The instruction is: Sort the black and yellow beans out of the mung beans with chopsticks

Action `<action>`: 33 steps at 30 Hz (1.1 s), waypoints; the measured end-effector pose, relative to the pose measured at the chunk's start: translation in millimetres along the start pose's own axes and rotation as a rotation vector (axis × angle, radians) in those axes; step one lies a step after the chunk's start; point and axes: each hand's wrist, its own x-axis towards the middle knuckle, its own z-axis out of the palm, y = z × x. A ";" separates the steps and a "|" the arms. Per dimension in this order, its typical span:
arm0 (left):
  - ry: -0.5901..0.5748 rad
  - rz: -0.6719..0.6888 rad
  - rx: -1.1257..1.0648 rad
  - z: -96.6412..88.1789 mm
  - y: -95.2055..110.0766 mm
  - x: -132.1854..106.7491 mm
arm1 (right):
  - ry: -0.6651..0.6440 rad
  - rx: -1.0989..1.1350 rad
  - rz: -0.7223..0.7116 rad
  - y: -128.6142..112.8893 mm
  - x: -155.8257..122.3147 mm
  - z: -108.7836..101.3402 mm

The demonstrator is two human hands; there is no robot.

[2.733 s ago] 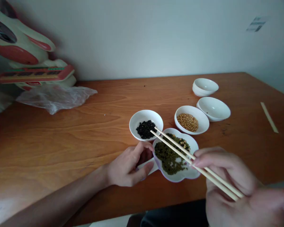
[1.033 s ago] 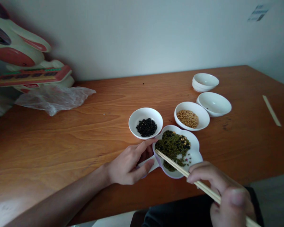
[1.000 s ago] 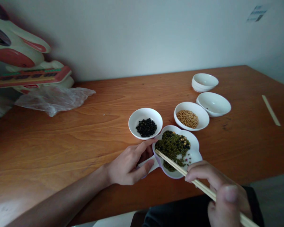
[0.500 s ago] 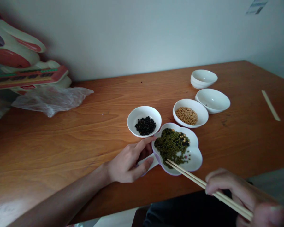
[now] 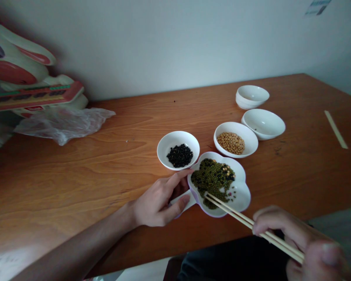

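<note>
Drawing back across the lobed white dish (image 5: 242, 201) in the head view, the bamboo chopsticks (image 5: 234, 216) now sit at the lower edge of the green mung-bean heap (image 5: 212, 179), pinched in the right hand (image 5: 298, 238). Their tips look nearly together, though that's hard to tell. The left hand (image 5: 156, 199) wraps the handle (image 5: 179, 202), with the black-bean bowl (image 5: 175, 137) and soybean bowl (image 5: 236, 127) just beyond.

Two white bowls (image 5: 263, 124) at 2 o'clock on the wooden bench (image 5: 76, 183); a pale wooden strip (image 5: 335, 134) at 3 o'clock; crumpled clear plastic (image 5: 62, 125) at 9 o'clock, beside a painted toy figure (image 5: 17, 66) at 10 o'clock; a paper label (image 5: 317, 7) high on the white wall (image 5: 163, 47).
</note>
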 end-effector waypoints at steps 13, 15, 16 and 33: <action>-0.004 0.001 -0.009 -0.2 -0.2 0.6 | 0.031 0.059 0.027 -8.5 0.5 5.8; -0.005 0.003 -0.014 0.0 -0.8 0.1 | 0.050 0.051 0.022 -8.5 0.2 5.5; -0.003 0.007 -0.014 0.1 -1.1 -0.1 | 0.060 0.049 0.019 -9.7 0.1 5.7; 0.002 0.005 -0.016 1.0 -2.4 -0.3 | 0.055 0.014 -0.012 -19.0 9.1 11.9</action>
